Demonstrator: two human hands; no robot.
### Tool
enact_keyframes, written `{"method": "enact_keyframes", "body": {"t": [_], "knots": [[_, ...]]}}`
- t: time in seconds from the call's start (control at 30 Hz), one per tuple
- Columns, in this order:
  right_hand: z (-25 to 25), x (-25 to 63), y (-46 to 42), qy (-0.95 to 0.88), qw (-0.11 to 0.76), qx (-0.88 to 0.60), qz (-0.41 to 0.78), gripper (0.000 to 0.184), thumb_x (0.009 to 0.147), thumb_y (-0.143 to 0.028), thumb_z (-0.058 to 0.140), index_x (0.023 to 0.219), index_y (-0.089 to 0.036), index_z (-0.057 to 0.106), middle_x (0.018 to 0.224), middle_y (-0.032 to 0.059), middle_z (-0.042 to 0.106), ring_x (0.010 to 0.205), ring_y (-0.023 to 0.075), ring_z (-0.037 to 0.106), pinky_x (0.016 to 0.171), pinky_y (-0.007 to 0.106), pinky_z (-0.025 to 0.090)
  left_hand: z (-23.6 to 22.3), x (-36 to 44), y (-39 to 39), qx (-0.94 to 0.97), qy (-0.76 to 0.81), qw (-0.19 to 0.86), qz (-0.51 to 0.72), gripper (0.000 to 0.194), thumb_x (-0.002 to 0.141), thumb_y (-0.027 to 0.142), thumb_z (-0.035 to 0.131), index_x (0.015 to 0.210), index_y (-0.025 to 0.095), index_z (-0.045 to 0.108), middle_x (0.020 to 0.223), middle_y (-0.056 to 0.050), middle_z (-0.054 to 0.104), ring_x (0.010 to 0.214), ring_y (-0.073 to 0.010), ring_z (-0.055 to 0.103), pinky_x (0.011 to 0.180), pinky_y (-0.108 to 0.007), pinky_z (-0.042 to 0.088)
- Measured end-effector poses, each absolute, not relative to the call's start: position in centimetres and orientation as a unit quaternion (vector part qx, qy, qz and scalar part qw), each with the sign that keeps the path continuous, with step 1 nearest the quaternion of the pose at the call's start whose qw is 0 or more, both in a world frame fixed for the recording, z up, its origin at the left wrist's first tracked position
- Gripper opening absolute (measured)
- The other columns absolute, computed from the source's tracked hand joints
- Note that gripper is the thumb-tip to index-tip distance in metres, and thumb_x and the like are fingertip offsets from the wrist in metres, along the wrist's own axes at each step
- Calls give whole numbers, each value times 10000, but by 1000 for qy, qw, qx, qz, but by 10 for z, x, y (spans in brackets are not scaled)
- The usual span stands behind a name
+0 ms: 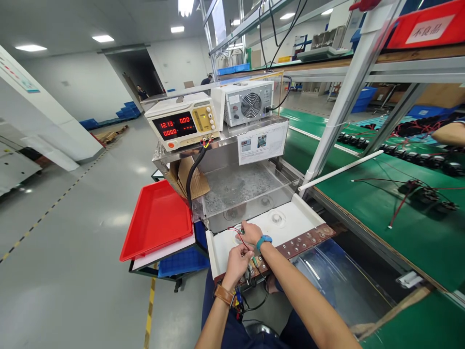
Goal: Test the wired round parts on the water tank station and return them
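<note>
Your left hand pinches a thin red wire, curving beyond its fingertips; your right hand grips a small, half-hidden part.

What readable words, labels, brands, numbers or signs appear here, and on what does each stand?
"12.13": red digits, display of the cream power supply
"0.00": same display
"0.000": same display
"- - - -": same display, dashes only
"不良品": white label on the red bin, upper right
Too small or blurred to read: the printed sheet, the grey unit's markings, the wall poster.
</note>
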State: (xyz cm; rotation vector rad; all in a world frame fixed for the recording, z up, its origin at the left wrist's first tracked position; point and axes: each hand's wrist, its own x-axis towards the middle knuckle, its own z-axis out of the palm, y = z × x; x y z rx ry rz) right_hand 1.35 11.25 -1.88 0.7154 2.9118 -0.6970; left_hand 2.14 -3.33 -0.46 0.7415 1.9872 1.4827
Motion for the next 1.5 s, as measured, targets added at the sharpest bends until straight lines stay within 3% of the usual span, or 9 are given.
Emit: {"method": "enact_keyframes", "body": {"t": [0.23, 0.5, 1.23, 1.5], "knots": [[-13, 17, 112, 948, 47, 221, -225, 426, 791, -461, 678, 1119, -213, 563, 1037, 84, 704, 959, 250, 656, 715, 279, 396, -5, 21, -34, 270, 743, 276, 547, 185, 719, 309, 625, 798, 156, 691, 689, -24, 659, 675, -167, 577, 676, -270, 444], [-17, 15, 110, 954, 55, 219, -200, 342, 821, -377, 656, 1098, -188, 588, 1030, 110, 710, 964, 262, 663, 717, 285, 410, -3, 22, -34, 265, 734, 281, 559, 178, 721, 305, 636, 800, 154, 688, 701, -33, 676, 672, -163, 587, 659, -263, 452], [-16, 16, 110, 953, 54, 224, -199, 378, 808, -393, 627, 1121, -189, 561, 1010, 100, 714, 934, 258, 664, 683, 283, 394, -8, 19, -34, 248, 716, 304, 577, 186, 694, 291, 660, 803, 147, 703, 705, -52, 698, 670, -166, 614, 654, -260, 454], [-20, 16, 112, 953, 51, 221, -202, 380, 803, -415, 630, 1111, -205, 556, 996, 87, 712, 917, 249, 661, 682, 281, 382, -11, 18, -35, 245, 701, 324, 586, 195, 732, 300, 618, 837, 150, 682, 744, -72, 725, 711, -188, 649, 725, -296, 488]]}}
